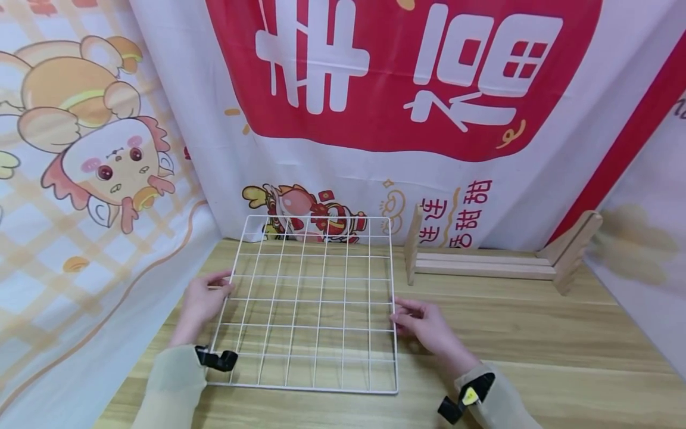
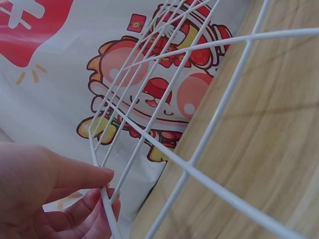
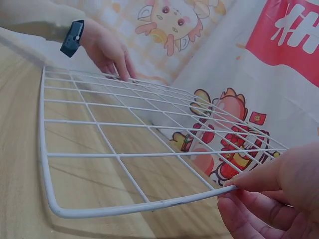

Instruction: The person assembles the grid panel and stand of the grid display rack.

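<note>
A white wire grid panel (image 1: 321, 301) is held above the wooden table in the head view, its far edge overlapping the cloth behind. My left hand (image 1: 203, 301) pinches its left edge wire. In the left wrist view the thumb (image 2: 84, 175) lies on top of the wire, with curled fingers below. On the opposite side, my right hand (image 1: 426, 325) grips the right edge wire. The right wrist view shows that thumb (image 3: 261, 177) over the wire and the fingers beneath it. The grid's near corner (image 3: 57, 211) stands off the wood, with a shadow under it.
Behind the grid to the right, a wooden stand (image 1: 485, 269) with two upright ends and long rails sits on the table (image 1: 482, 339). Printed cloth (image 1: 343, 161) hangs at the back, and more cloth (image 1: 107, 250) covers the left side.
</note>
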